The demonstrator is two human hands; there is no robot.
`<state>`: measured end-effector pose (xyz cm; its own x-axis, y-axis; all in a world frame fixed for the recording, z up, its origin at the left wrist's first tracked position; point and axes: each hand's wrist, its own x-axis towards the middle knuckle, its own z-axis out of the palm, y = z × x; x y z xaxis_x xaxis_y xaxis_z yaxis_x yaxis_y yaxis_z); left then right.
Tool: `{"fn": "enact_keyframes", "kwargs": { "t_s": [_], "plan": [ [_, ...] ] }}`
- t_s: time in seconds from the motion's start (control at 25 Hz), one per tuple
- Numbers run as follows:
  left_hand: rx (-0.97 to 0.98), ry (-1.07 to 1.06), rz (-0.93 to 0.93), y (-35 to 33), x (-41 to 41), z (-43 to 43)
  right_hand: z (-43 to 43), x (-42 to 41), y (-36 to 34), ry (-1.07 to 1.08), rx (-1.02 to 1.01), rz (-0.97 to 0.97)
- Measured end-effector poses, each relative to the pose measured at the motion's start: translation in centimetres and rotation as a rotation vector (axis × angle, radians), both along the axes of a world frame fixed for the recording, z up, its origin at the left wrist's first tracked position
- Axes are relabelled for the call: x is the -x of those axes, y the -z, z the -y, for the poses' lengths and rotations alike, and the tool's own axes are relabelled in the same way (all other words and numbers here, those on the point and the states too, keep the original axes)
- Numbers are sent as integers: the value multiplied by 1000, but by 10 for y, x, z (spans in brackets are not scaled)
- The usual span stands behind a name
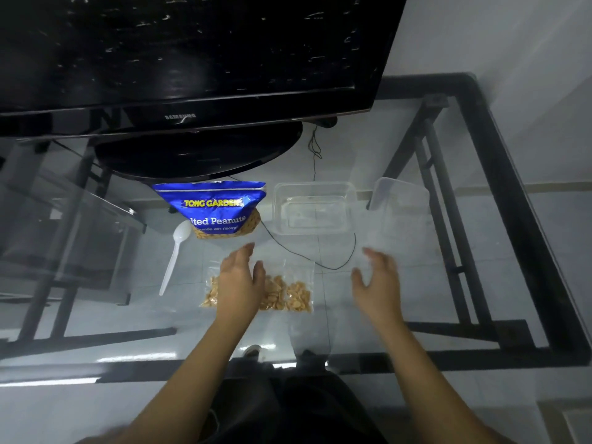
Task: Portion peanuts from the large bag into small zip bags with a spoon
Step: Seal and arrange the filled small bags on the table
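- Glass table [400,331], see-through, so the black frame and the pale floor tiles below show through it and make edges hard to read.
- Left of centre, a white plastic spoon [175,256] lies on the glass, bowl toward the top of the frame, touching nothing.
- Just right of the spoon's bowl, the blue peanut bag [213,208] stands below the television stand [198,153]; its label is partly cut off, reading "lted Peanuts", and nuts show through its clear lower part.
- Upper left and centre of the frame: a black television [192,52] fills the view, its left side running out of frame.
- Centre, the left hand [238,283] is flat and open, fingers together and thumb apart, over small zip bags of peanuts [296,294] lying in a row; it hides the middle of that row, and I cannot tell whether it presses on them or hovers.
- A thin black cord [307,259] loops across the glass above the bags.
- Right of the big bag, an empty clear container [312,208]; its clear lid [400,200] sits further right, faint against the glass.
- Right of centre, the right hand [376,277] is spread, fingers blurred, holding nothing.
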<state>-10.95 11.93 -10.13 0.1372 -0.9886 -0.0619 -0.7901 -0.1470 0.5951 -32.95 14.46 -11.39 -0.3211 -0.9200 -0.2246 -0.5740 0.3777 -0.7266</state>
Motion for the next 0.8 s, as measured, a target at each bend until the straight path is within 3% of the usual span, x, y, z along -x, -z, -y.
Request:
{"fn": "enact_keyframes", "kwargs": {
  "t_s": [0.08, 0.2, 0.44, 0.68, 0.8],
  "plan": [
    [-44, -10, 101, 2, -11, -25, -15, -35, 6, -158, -57, 96],
    [-112, 13, 176, 13, -13, -39, -23, -65, 16, -228, -79, 130],
    [-289, -221, 52, 12, -6, -22, -20, -74, 23, -265, -77, 101],
    [-196, -34, 168, 18, 12, -20, -21, -67, 24, -250, -91, 87],
    [-154, 16, 64, 14, 29, -23, -21, -55, 24, -218, -96, 64]
  ]
}}
